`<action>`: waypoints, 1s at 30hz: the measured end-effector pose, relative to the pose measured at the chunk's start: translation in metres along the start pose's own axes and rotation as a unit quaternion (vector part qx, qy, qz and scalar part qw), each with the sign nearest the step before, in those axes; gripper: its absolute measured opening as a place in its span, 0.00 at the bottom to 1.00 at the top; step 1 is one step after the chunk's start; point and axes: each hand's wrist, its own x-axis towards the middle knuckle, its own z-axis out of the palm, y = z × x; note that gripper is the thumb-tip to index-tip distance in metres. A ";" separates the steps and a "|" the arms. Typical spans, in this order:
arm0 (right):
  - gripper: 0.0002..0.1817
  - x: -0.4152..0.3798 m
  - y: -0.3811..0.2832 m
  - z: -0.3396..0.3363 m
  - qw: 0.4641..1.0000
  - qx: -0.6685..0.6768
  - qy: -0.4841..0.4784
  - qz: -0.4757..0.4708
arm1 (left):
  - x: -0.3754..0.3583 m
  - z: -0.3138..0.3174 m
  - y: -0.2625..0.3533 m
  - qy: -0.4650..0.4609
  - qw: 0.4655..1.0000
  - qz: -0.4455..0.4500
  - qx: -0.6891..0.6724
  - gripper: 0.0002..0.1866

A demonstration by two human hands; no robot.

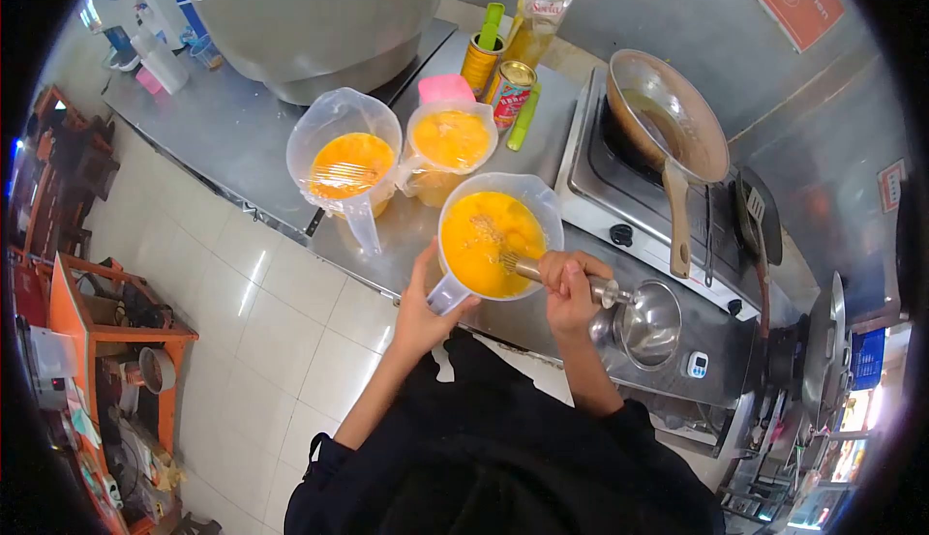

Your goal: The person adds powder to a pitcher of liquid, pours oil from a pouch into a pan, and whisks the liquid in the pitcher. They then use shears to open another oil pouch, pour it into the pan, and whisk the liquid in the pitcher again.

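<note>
My left hand (419, 311) grips a clear plastic jug (545, 196) at its handle side. Beaten egg (494, 221) fills much of it, with whole-looking yolks and a pale clump of bits on the surface. Closed around the metal handle of a whisk (523, 266) is my right hand (573, 288); the whisk's wires dip into the egg near the jug's right side. Just beyond stand two more jugs of orange-yellow egg: a left jug (339, 114) and a middle jug (481, 114), both covered in plastic film.
On the right, a frying pan (697, 129) sits on a gas stove (600, 177). A metal bowl (650, 327) and a small timer (697, 365) lie nearer. Cans (510, 90), a yellow pouch (535, 27) and a large grey container (319, 22) stand at the back.
</note>
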 end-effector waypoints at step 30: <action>0.22 0.083 -0.137 0.007 0.967 0.080 -0.234 -0.053 | -0.029 0.028 0.011 -0.045 0.998 -0.041 -0.029 0.45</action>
